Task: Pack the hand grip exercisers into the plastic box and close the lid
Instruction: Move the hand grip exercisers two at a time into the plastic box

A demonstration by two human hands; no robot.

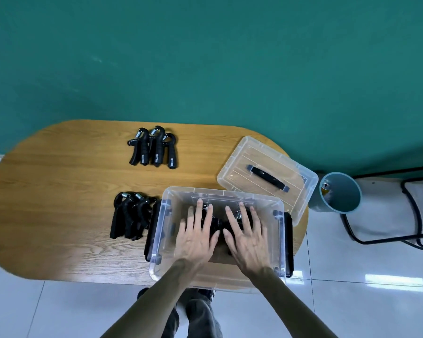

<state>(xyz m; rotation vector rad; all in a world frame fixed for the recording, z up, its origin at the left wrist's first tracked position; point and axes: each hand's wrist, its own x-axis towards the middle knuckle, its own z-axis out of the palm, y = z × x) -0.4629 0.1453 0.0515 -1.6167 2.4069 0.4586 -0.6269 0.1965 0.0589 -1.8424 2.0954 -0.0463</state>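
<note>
- A clear plastic box [161, 242] sat near the lower centre of the frame, on the near edge of an oval wooden counter [59, 203], with black latches on its left and right ends.
- Both hands reached down into the box from the bottom of the frame, palms down.
- The left hand [195, 237] lay flat with fingers spread, resting on black hand grip exercisers [216, 224] at the bottom of the box; it was open and gripped nothing.
- The right hand [246, 240] lay beside it, thumbs almost touching, fingers likewise spread wide and flat over the same dark pile, closed on nothing.
- How many exercisers lay under the hands could not be told.
- A second bunch of exercisers [128, 217] lay on the counter just left of the box, touching its left latch.
- A third bunch [154, 147] lay further up, in the middle of the frame, well apart from the box, handles pointing down the frame.
- The clear lid [235, 167], with a black handle [268, 178], lay on the counter to the upper right of the box, its near corner tucked behind the box's rim.
- A grey-blue bin [340, 193] stood on the tiled floor at the right, just beside the counter's end.
</note>
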